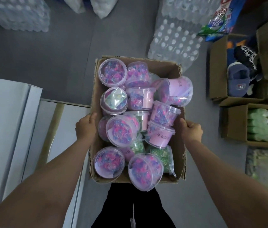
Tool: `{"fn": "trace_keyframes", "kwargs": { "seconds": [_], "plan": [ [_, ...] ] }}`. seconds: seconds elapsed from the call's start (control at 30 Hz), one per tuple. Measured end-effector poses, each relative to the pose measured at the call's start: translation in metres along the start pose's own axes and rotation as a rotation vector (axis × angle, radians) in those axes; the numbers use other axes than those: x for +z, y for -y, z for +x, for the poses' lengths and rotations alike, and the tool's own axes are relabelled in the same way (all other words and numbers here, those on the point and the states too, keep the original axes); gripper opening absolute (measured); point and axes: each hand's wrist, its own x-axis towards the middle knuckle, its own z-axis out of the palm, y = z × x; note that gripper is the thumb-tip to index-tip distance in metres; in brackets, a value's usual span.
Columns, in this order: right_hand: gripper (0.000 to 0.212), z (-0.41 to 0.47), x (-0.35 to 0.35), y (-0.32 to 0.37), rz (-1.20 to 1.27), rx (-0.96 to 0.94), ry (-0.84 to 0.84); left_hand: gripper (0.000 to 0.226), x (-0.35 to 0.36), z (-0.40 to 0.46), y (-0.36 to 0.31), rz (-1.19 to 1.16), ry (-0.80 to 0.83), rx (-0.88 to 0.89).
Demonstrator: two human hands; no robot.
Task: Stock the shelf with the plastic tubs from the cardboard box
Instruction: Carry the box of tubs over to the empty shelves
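Both hands clasp the cardboard box [177, 74] by its long sides, the left hand [85, 127] gripping the left wall and the right hand [191, 129] the right wall, seemingly to carry it level. The plastic tubs [121, 130] lie jumbled inside the box, none yet shelved. Packs of water bottles [174, 41] sit beyond the box; white panels [6, 120] stand left of it.

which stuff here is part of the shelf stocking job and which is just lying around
Part of the job:
- brown cardboard box
- clear plastic tubs of pink and purple pieces
- left hand and right hand, gripping the box sides

Lying about:
- shrink-wrapped water bottle packs
- box holding a blue slipper
- white cabinet
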Motion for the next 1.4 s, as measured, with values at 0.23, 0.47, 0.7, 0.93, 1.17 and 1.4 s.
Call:
{"fn": "trace_keyframes", "kwargs": {
  "seconds": [0.23, 0.47, 0.7, 0.93, 1.17, 1.4],
  "plan": [
    [0.038, -0.002, 0.002, -0.001, 0.017, 0.016, -0.017, 0.043, 0.003, -0.003, 0.004, -0.021, -0.001, -0.014],
    [0.031, -0.027, -0.015, 0.014, 0.042, -0.019, -0.079, 0.045, -0.009, -0.021, -0.007, -0.092, -0.013, -0.02],
    [0.034, -0.065, -0.02, 0.032, 0.004, -0.082, -0.023, 0.043, -0.019, -0.062, -0.033, -0.164, -0.022, 0.089],
    [0.033, -0.08, -0.012, 0.031, 0.106, 0.151, 0.154, 0.04, -0.011, -0.088, -0.028, -0.225, 0.222, -0.127],
    [0.033, -0.089, -0.002, 0.031, 0.168, 0.276, 0.125, 0.03, 0.006, -0.084, 0.003, -0.446, 0.347, -0.337],
    [0.039, -0.09, -0.011, 0.04, 0.337, 0.541, 0.396, 0.022, 0.007, -0.08, -0.001, -0.642, 0.452, -0.417]
  ]
}}
